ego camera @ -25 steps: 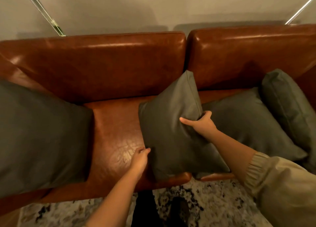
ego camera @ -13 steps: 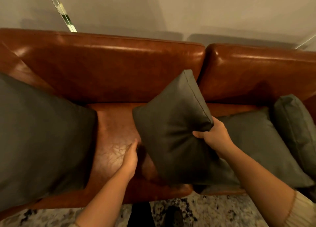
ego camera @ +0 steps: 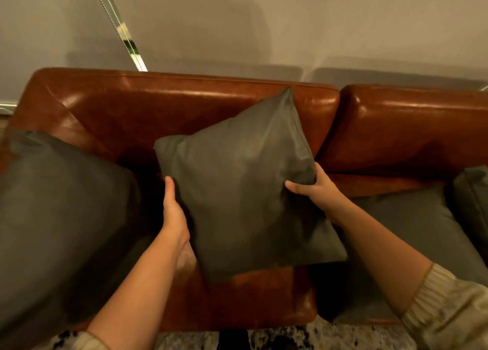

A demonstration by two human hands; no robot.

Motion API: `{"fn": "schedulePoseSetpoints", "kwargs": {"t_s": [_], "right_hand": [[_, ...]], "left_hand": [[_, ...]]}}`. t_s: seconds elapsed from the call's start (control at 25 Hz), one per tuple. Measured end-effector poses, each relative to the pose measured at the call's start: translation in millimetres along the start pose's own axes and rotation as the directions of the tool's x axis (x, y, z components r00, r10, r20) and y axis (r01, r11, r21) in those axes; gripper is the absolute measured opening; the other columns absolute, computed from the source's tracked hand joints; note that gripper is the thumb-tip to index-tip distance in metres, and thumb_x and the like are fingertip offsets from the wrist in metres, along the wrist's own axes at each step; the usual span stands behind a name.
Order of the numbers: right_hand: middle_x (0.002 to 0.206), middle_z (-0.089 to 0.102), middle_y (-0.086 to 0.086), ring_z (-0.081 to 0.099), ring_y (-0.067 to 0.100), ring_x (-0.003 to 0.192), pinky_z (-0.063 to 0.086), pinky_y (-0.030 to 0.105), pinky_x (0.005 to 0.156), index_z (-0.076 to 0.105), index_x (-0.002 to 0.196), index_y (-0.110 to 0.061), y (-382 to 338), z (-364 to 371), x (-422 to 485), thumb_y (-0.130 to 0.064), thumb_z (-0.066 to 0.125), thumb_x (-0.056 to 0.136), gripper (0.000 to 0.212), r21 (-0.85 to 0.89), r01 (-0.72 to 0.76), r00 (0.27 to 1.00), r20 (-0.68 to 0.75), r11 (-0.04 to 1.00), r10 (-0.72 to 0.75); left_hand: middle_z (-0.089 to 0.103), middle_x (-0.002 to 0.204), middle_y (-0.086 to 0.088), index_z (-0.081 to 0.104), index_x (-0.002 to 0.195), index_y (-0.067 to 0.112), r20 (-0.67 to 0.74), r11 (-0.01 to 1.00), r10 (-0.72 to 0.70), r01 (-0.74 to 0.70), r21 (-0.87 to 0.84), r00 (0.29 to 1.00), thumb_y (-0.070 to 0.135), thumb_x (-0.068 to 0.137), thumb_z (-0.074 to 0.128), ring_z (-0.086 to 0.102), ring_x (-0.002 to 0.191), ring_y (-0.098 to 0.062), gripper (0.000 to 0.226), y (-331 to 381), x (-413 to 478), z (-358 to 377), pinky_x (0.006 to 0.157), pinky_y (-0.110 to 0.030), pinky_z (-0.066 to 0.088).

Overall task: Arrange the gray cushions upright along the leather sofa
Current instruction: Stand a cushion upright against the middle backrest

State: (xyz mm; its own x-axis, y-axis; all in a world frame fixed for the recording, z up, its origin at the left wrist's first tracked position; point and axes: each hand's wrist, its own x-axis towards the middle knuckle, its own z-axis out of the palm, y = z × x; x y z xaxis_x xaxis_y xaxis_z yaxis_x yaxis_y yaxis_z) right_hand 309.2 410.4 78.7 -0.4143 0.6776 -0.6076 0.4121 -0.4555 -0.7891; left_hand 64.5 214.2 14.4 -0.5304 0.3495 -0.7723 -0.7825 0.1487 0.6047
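Note:
I hold a gray cushion (ego camera: 243, 186) tilted in the air over the seat of the brown leather sofa (ego camera: 184, 117), its top corner in front of the backrest. My left hand (ego camera: 173, 212) grips its left edge and my right hand (ego camera: 314, 188) grips its right edge. A large gray cushion (ego camera: 60, 223) leans at the sofa's left end. A further gray cushion (ego camera: 420, 233) lies flat on the right seat, and one more (ego camera: 472, 199) stands at the far right edge of the view.
A pale wall (ego camera: 317, 27) rises right behind the sofa, with a thin metal rod (ego camera: 118, 27) slanting across it. A speckled rug (ego camera: 303, 339) lies on the floor in front of the sofa.
The cushion has come up off the seat and moved toward the backrest. My left hand went from the sofa seat to gripping the cushion's left edge. The view shifted left.

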Motion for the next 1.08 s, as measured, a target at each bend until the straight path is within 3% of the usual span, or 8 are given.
{"fn": "schedulePoseSetpoints", "kwargs": {"t_s": [0.08,0.2,0.28,0.36,0.52,0.72,0.88,1.08], "right_hand": [[0.132,0.062,-0.011,0.062,0.013,0.119,0.054,0.033,0.093,0.042,0.147,-0.036,-5,11,8,-0.035,0.095,0.069,0.094,0.069,-0.001,1.000,0.002,0.998,0.001],[0.147,0.052,-0.009,0.048,0.021,0.138,0.044,0.046,0.113,0.049,0.144,-0.042,-10,20,22,-0.069,0.094,0.048,0.110,-0.054,0.044,0.994,-0.101,0.998,-0.050],[0.142,0.061,-0.007,0.059,0.020,0.129,0.051,0.045,0.106,0.052,0.144,-0.035,-15,19,31,-0.060,0.099,0.043,0.115,0.067,0.075,0.989,-0.134,0.995,-0.066],[0.133,0.069,-0.005,0.069,0.018,0.116,0.058,0.041,0.096,0.049,0.145,-0.026,-20,20,38,-0.048,0.103,0.037,0.123,0.175,0.071,0.990,-0.129,0.982,-0.048],[0.140,0.062,-0.001,0.065,0.021,0.121,0.053,0.047,0.105,0.029,0.157,-0.024,-22,23,47,-0.046,0.104,0.038,0.142,0.215,0.073,0.990,-0.132,0.974,-0.045],[0.150,0.047,-0.004,0.052,0.017,0.129,0.047,0.040,0.109,0.012,0.161,-0.033,-27,27,56,-0.035,0.097,0.064,0.129,0.166,0.149,0.966,-0.235,0.975,-0.107],[0.152,0.048,-0.004,0.052,0.018,0.134,0.045,0.042,0.113,0.015,0.160,-0.034,-30,28,70,-0.045,0.096,0.062,0.127,0.060,0.215,0.939,-0.286,0.975,-0.190],[0.158,0.042,0.001,0.048,0.026,0.139,0.042,0.050,0.115,-0.003,0.162,-0.035,-47,42,96,-0.064,0.090,0.054,0.145,-0.057,0.127,0.949,-0.282,0.990,-0.139]], "left_hand": [[0.072,0.129,0.005,0.066,0.131,0.037,0.025,0.998,0.066,-0.067,0.010,0.997,0.087,0.061,0.070,0.065,0.122,-0.024,0.087,12,6,6,0.110,-0.051,0.044],[0.067,0.134,0.009,0.058,0.139,0.036,0.018,0.971,0.229,-0.230,0.059,0.973,0.077,0.069,0.073,0.063,0.124,-0.017,0.082,33,6,15,0.110,-0.046,0.046],[0.066,0.135,0.010,0.055,0.142,0.028,0.032,0.928,0.358,-0.360,0.099,0.933,0.057,0.087,0.068,0.063,0.123,-0.009,0.063,44,3,23,0.105,-0.032,0.049],[0.066,0.135,0.007,0.057,0.139,0.024,0.097,0.889,0.423,-0.433,0.151,0.901,0.043,0.093,0.067,0.062,0.125,-0.009,0.050,51,11,26,0.107,-0.031,0.048],[0.070,0.132,0.003,0.059,0.136,0.026,0.177,0.881,0.338,-0.377,0.286,0.924,0.054,0.070,0.083,0.065,0.123,-0.017,0.076,52,40,29,0.113,-0.046,0.046],[0.057,0.142,0.008,0.036,0.153,0.030,0.167,0.823,0.385,-0.419,0.383,0.908,0.056,0.068,0.085,0.058,0.127,-0.012,0.101,57,26,46,0.112,-0.039,0.046],[0.054,0.148,0.003,0.030,0.157,0.026,0.174,0.659,0.551,-0.553,0.510,0.816,0.050,0.082,0.080,0.052,0.132,-0.012,0.093,67,28,58,0.109,-0.028,0.041],[0.054,0.147,-0.005,0.029,0.156,0.025,0.032,0.769,0.373,-0.328,0.549,0.927,0.052,0.089,0.071,0.053,0.133,-0.033,0.083,83,48,90,0.109,-0.055,0.045]]}}
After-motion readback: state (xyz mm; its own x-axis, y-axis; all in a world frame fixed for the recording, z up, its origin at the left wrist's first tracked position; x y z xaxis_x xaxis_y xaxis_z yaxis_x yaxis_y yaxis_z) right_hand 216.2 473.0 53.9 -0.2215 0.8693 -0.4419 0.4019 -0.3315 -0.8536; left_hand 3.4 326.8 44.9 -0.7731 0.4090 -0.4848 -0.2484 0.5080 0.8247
